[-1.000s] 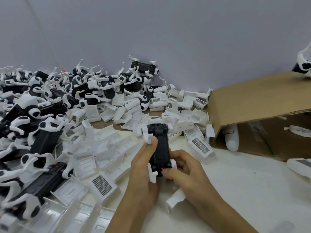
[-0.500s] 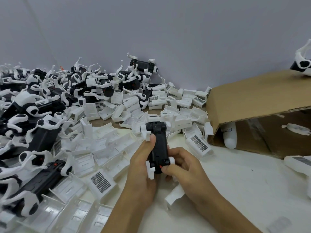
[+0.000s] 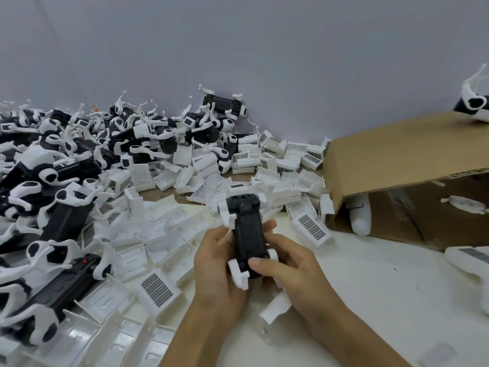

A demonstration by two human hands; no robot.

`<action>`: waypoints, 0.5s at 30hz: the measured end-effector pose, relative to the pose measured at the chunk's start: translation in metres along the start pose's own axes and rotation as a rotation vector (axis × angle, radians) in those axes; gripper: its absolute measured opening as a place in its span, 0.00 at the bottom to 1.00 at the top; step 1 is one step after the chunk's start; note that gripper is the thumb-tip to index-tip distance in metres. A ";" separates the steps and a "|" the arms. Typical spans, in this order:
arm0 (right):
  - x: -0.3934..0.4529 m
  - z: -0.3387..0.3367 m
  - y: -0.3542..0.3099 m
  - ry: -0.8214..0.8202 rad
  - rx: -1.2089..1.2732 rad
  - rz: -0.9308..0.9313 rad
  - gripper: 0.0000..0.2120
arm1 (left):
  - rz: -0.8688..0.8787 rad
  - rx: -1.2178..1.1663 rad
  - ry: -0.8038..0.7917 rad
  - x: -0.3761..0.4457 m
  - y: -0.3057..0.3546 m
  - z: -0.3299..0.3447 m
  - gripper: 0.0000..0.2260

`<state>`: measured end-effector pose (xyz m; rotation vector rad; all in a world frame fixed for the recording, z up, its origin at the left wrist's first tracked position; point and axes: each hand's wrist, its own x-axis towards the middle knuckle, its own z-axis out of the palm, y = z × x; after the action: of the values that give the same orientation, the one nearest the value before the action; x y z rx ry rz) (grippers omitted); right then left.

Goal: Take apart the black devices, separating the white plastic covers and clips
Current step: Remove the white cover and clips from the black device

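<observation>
Held above the white counter (image 3: pixel 383 282), near its middle: one black oblong plastic device (image 3: pixel 248 234) with white plastic clips (image 3: pixel 238 274) at its corners. Left hand (image 3: pixel 217 268) curled along the left flank of the body, thumb up near the far clip; right hand (image 3: pixel 288 271) wrapped from the right, thumb pressed on the near end just beside a white clip. Both grips closed on the same device, no fingers free. Probably light and stiff, a hard moulded shell, a little smooth, so likely to slip if squeezed only by the fingertips. Thin white arms probably springy and easy to snap; better to hold the black body along its long sides and to pry each clip at its root, not at its tip. To the left, a big heap of unopened black-and-white devices (image 3: pixel 66 165); in front of it, a spread of loose white plastic covers with grid labels (image 3: pixel 156 287), touching one another. To the right, a brown cardboard box lying on its side (image 3: pixel 397 160), with some white parts inside. Behind all, a plain grey-blue wall (image 3: pixel 264 49).
</observation>
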<state>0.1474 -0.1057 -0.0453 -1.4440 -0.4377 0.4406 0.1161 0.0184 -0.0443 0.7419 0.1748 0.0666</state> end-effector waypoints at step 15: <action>0.002 -0.020 0.011 0.575 -0.729 -0.142 0.16 | 0.276 -0.201 0.281 0.003 0.007 -0.003 0.21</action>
<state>0.1597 -0.1210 -0.0575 -2.1303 -0.2301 -0.2963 0.1186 0.0260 -0.0417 0.5498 0.3279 0.4466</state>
